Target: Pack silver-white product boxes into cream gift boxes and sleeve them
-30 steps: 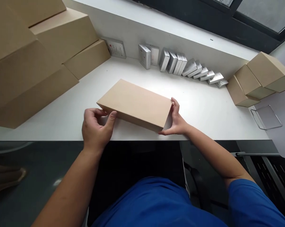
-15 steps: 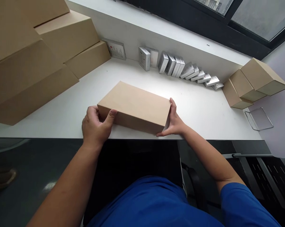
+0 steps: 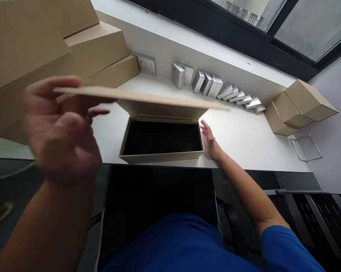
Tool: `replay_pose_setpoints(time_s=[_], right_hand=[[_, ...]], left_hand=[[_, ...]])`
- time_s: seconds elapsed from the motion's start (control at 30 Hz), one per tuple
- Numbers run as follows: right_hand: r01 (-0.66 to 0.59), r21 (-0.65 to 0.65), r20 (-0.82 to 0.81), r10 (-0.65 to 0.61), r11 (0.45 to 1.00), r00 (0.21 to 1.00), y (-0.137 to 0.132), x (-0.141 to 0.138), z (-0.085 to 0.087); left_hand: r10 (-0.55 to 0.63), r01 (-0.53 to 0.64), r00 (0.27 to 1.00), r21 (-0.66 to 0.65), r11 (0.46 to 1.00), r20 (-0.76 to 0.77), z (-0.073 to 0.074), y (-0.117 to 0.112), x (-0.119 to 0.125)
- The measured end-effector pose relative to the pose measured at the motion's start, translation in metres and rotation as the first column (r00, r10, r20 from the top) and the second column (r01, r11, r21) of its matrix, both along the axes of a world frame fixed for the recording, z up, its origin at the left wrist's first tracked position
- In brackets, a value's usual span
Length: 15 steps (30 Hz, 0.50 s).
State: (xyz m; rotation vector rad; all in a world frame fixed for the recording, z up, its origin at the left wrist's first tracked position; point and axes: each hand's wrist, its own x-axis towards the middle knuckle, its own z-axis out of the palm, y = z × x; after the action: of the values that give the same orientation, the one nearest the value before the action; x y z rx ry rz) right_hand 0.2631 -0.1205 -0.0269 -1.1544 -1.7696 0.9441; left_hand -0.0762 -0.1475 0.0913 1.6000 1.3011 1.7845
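A brown cardboard box sits at the front edge of the white table, its black interior showing. The lid is swung up along the far side and tilts toward me. High at the left, my left hand pinches the lid's left corner; the hand is blurred by motion. My right hand rests beside the box's right end, fingers stretched out and nothing in them. Whether its fingertips touch the box wall I cannot tell.
Large brown boxes are stacked at the left. Several small silver-grey boxes line the back wall. More brown boxes stand at the far right, near a wire stand. The white table ends at a front edge close to me.
The box was closed between both hands. Now its lid is raised, with my left hand up and left on it. My right hand has loosened from the right end, its fingers straightened.
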Motion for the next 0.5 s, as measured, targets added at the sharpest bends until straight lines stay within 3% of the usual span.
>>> replay_pose_setpoints(time_s=[0.07, 0.1, 0.17, 0.23, 0.3, 0.4, 0.5], right_hand=[[0.035, -0.004, -0.073, -0.035, 0.999, 0.997, 0.0, -0.002, -0.001], [0.063, -0.021, -0.113, -0.064, 0.998, 0.991, 0.001, -0.003, -0.001], [0.149, -0.057, -0.205, -0.157, 0.987, 0.966, 0.003, -0.005, -0.001], [0.244, -0.091, -0.298, -0.26, 0.965, 0.918, 0.006, -0.006, -0.002], [0.318, -0.113, -0.356, -0.337, 0.941, 0.871, 0.009, -0.007, -0.003], [0.383, -0.103, -0.357, -0.393, 0.918, 0.847, 0.019, -0.008, -0.005], [0.452, -0.077, -0.326, -0.451, 0.889, 0.831, 0.043, -0.011, -0.005]], left_hand=[[-0.184, 0.182, 0.979, 0.027, 0.983, 0.085, 0.003, 0.024, -0.002], [-0.254, 0.256, 0.96, 0.001, 0.967, 0.118, -0.001, 0.04, -0.004], [-0.283, 0.303, 0.939, -0.084, 0.949, 0.197, -0.019, 0.071, -0.008], [-0.187, 0.232, 0.956, -0.194, 0.953, 0.228, -0.043, 0.097, -0.011], [-0.012, 0.078, 0.98, -0.328, 0.941, 0.197, -0.067, 0.116, -0.013], [0.017, 0.037, 0.992, -0.41, 0.911, 0.127, -0.094, 0.137, -0.014], [-0.013, 0.025, 0.999, -0.409, 0.912, 0.03, -0.109, 0.161, -0.015]])
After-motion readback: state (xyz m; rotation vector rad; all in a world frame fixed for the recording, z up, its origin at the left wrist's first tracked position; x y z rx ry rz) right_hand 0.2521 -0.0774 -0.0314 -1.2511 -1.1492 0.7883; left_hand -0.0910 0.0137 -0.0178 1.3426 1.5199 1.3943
